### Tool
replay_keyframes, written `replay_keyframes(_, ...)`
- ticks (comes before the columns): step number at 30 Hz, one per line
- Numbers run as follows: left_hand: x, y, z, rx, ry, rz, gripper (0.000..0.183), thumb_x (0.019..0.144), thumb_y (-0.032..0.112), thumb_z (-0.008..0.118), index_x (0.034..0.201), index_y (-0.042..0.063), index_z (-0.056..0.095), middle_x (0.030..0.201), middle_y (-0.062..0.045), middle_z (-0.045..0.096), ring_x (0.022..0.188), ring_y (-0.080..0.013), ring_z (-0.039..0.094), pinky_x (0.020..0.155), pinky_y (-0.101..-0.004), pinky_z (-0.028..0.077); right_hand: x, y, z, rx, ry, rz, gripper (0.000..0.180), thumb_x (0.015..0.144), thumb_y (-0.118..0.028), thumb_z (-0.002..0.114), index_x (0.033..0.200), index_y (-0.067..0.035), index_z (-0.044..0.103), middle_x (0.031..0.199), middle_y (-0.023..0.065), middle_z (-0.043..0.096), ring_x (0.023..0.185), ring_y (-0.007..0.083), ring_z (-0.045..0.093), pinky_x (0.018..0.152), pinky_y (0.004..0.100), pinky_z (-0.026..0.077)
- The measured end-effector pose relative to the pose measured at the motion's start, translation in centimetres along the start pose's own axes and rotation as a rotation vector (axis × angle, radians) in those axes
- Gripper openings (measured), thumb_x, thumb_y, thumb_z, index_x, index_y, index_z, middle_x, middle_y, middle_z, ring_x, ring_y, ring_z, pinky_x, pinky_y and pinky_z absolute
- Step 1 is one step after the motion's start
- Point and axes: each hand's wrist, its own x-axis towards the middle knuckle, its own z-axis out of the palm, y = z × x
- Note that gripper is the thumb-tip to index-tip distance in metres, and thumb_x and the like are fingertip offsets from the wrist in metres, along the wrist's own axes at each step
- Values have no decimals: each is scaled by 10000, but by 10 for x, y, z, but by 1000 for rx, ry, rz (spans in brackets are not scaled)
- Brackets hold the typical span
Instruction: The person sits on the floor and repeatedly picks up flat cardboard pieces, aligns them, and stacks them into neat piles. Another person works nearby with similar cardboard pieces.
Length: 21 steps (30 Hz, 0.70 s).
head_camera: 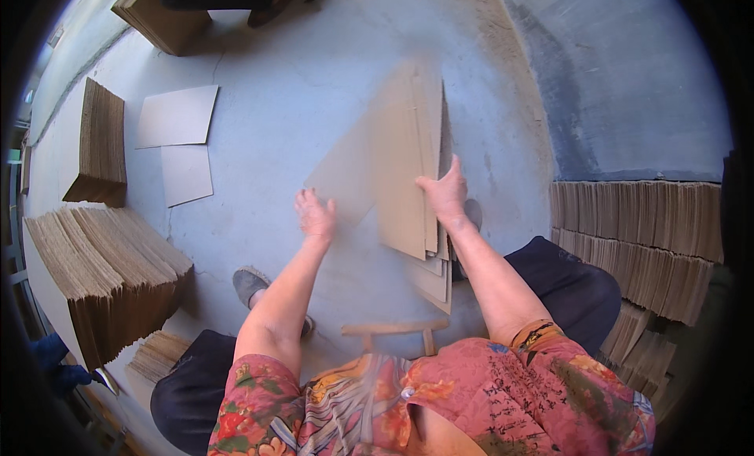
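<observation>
Several cardboard sheets [403, 161] form a loose, uneven bundle in front of me, upright or tilted, blurred at the upper end. My right hand [445, 191] grips the bundle's right edge, thumb on the near face and the fingers behind it. One sheet [347, 173], blurred by motion, slants out to the left of the bundle. Beside its lower left corner is my left hand [315, 214], with fingers apart and the thumb raised; it does not appear to hold the sheet. More sheets [433, 279] stick out below the bundle.
Two flat sheets [177, 117] lie on the floor at the left. Beyond them stands a cardboard stack [103, 144], with a larger stack [118, 273] nearer me. Rows of packed cardboard [636, 214] line the right. A wooden stool edge [394, 327] is before my body. Dark-gloved hands [65, 367] show at far left.
</observation>
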Motion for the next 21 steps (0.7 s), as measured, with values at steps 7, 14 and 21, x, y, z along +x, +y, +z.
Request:
replay_keyframes(7,45,21,-5,94,-219,-99,653,777,248,732,1290,9,406,1379,-164,376,1279,-349,358,1023,-440,396,21,18,-1,-152,-85,219,927,672,-334,740,1393,13,272,1194,259,552,1092,393,571,925,451,473)
replay_keyframes(14,64,22,0,122,-276,-273,382,712,193,755,1000,29,565,1086,-132,572,995,-315,561,850,-423,493,19,14,0,-148,-112,189,948,662,-323,730,1402,17,245,1215,271,530,1106,399,561,940,445,469)
replay_keyframes(21,48,15,-35,-623,-237,-210,203,726,83,708,720,33,512,648,-14,494,607,-117,475,558,-294,433,13,6,-1,25,-94,166,831,633,-260,749,1311,22,360,1063,260,624,1002,397,616,880,448,486)
